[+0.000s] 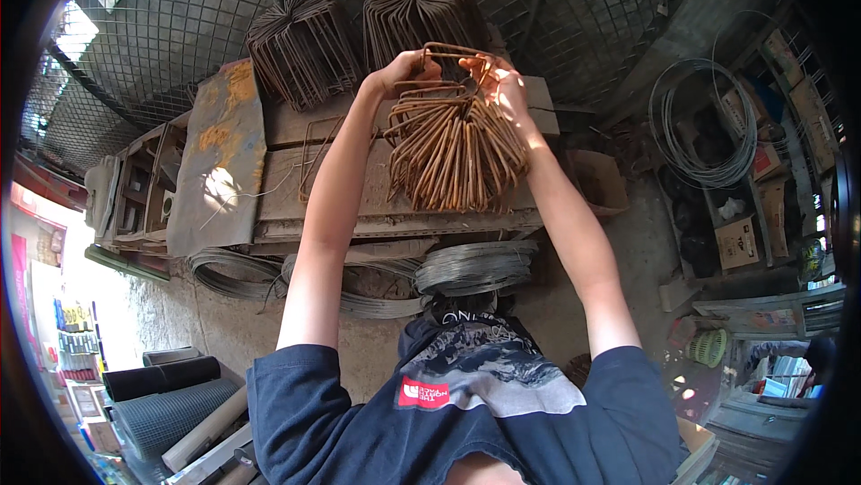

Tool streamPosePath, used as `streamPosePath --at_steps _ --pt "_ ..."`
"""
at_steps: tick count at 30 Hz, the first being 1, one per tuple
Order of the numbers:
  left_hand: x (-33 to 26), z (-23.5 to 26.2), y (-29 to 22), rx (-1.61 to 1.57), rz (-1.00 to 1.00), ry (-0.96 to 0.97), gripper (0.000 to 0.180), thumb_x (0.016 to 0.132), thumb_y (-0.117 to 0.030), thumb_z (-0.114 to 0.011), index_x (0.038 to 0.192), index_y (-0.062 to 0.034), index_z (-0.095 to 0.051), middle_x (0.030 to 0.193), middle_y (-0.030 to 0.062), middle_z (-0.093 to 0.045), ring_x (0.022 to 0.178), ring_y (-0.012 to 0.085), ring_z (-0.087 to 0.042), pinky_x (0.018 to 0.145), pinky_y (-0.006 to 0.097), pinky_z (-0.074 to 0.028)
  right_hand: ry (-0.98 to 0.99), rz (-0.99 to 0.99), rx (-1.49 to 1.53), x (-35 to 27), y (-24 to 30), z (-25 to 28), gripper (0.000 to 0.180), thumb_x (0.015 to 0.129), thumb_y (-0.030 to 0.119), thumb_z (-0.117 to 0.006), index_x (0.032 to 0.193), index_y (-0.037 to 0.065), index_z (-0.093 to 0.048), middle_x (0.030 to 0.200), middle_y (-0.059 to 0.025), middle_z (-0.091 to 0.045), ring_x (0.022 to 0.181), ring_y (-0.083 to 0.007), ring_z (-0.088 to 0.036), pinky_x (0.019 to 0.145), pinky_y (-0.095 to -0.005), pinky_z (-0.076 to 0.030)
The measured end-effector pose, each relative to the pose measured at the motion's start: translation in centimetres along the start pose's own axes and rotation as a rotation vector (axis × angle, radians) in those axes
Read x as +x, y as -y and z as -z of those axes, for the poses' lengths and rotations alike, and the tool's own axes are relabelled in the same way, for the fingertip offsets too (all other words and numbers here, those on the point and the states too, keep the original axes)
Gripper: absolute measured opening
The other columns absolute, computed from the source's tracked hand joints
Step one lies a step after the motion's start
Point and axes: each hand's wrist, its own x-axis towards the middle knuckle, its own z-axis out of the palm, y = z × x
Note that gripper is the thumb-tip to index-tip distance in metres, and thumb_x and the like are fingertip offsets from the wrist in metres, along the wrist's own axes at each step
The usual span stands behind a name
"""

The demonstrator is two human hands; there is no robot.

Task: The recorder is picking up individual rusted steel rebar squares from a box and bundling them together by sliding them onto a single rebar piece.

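Both arms reach forward over the wooden bench (296, 180). My left hand (405, 74) is closed around one side of a rusty, bent steel stirrup (456, 47). My right hand (502, 88) grips the same stirrup's other side, its fingers curled. Just below the hands sits a fanned bundle of rusty steel stirrups (459, 157), their bends gathered near the top. The held stirrup is raised at the bundle's far edge; whether it still touches the others I cannot tell.
Two more stirrup bundles (305, 50) (421, 14) stand at the back against wire mesh (179, 18). A stained sheet (220, 153) drapes the bench's left. Coiled wire (475, 267) lies below its front edge. A cardboard box (596, 182) sits right; mesh rolls (175, 418) lie lower left.
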Motion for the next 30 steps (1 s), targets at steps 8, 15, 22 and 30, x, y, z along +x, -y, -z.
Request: streamPosePath --at_steps 8,15,22,30 --pt "-0.7 1.3 0.8 0.668 -0.196 -0.247 0.022 0.087 -0.016 -0.044 0.070 -0.0025 -0.050 0.066 0.0004 -0.046 0.063 0.0112 -0.040 0.058 0.028 -0.036 -0.084 0.030 0.298 -0.7 0.3 -0.7 0.014 0.092 0.006 -0.042 0.093 -0.004 -0.051 0.092 -0.0185 -0.060 0.092 -0.0273 -0.062 0.085 -0.0377 -0.049" --pt "-2.2 -0.2 4.0 0.226 -0.072 -0.439 0.022 0.090 -0.016 -0.043 0.096 -0.0016 -0.059 0.083 0.0003 -0.056 0.077 0.0118 -0.051 0.072 0.028 -0.044 -0.083 -0.093 0.271 -0.1 0.0 0.7 0.015 0.093 0.010 -0.042 0.094 0.000 -0.054 0.091 -0.0142 -0.061 0.091 -0.0252 -0.062 0.083 -0.0369 -0.049" --pt "-2.6 -0.1 -1.1 0.277 0.027 -0.246 0.044 0.087 -0.043 -0.049 0.101 -0.0042 -0.062 0.097 0.0082 -0.062 0.090 0.0183 -0.057 0.084 0.031 -0.044 -0.234 -0.162 0.242 -0.5 -0.7 -0.1 0.016 0.093 0.012 -0.042 0.092 0.002 -0.054 0.092 -0.0129 -0.061 0.089 -0.0233 -0.062 0.079 -0.0368 -0.050" --pt "-2.0 -7.7 -6.6 1.207 0.205 -0.234 0.058 0.087 -0.055 -0.046 0.113 -0.0052 -0.060 0.098 0.0121 -0.064 0.089 0.0189 -0.060 0.082 0.031 -0.046 -0.261 -0.202 0.309 -0.5 -0.2 0.3 0.013 0.090 0.006 -0.040 0.090 0.001 -0.051 0.090 -0.0131 -0.058 0.087 -0.0240 -0.060 0.078 -0.0390 -0.052"
